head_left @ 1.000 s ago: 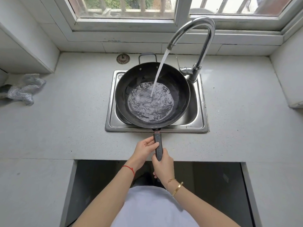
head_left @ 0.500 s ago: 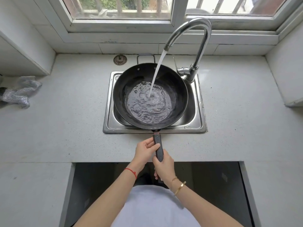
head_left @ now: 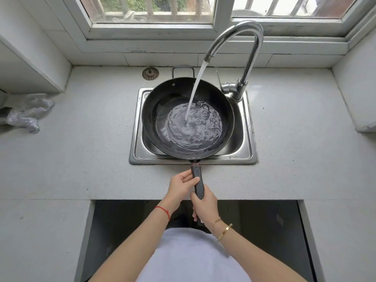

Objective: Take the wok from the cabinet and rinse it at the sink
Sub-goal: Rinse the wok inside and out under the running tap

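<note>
Wok (head_left: 162, 110) is sat over the sink (head_left: 247, 147), its round bowl filling most of the basin, with a shallow pool of water swirling in the bottom. Water from the tap (head_left: 236, 35) is being poured in a steady stream that lands just about in the middle of the pan.

Long handle (head_left: 197, 181) is pointed straight back toward the person, out over the near rim of the sink and across the countertop (head_left: 81, 159). So the long axis is run from the small loop handle (head_left: 183, 70) at the window side down to the grip end at the body. Pan looks to be held roughly level, maybe tipped a touch to the right, hard to be sure.

Both hands are wrapped on that handle: left hand (head_left: 182, 185) is closed loosely around the upper part nearer the pan, right hand (head_left: 204, 204) is clamped around the lower end.

For the rinse to be done properly, the pan should probably be rocked or swirled so the water is carried up the dark side walls, not just left in the bottom. Then it would need to be tipped away so the water is dumped into the basin, not over the near rim. A firm two-handed hold seems wise, since the weight grows as water collects.

Strainer plug (head_left: 150, 73) and a crumpled cloth (head_left: 28, 115) are left on the counter, well clear.
</note>
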{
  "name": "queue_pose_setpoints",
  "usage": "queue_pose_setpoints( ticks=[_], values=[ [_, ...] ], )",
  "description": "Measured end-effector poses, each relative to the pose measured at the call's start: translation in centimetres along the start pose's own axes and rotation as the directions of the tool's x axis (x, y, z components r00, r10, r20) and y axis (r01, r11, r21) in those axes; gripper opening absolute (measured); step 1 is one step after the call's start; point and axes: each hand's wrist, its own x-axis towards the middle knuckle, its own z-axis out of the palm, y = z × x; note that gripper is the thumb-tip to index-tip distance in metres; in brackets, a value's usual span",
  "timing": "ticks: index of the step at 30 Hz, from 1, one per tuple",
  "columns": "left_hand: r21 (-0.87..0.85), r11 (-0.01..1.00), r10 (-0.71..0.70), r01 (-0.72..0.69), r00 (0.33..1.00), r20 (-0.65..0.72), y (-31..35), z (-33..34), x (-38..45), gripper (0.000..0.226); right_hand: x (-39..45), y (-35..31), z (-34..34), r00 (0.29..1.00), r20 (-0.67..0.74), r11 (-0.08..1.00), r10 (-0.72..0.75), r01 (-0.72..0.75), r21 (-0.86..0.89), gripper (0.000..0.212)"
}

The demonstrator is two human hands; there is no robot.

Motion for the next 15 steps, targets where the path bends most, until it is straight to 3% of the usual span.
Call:
queue_pose_setpoints(
  ticks=[15],
  values=[
    [-0.030,1.000,-0.005,0.007,0.999,0.046,-0.39,-0.87,0.18,0.051,-0.16,-0.08,0.49,1.000,-0.005,0.998,-0.019,0.019,-0.053,0.009]
  ],
)
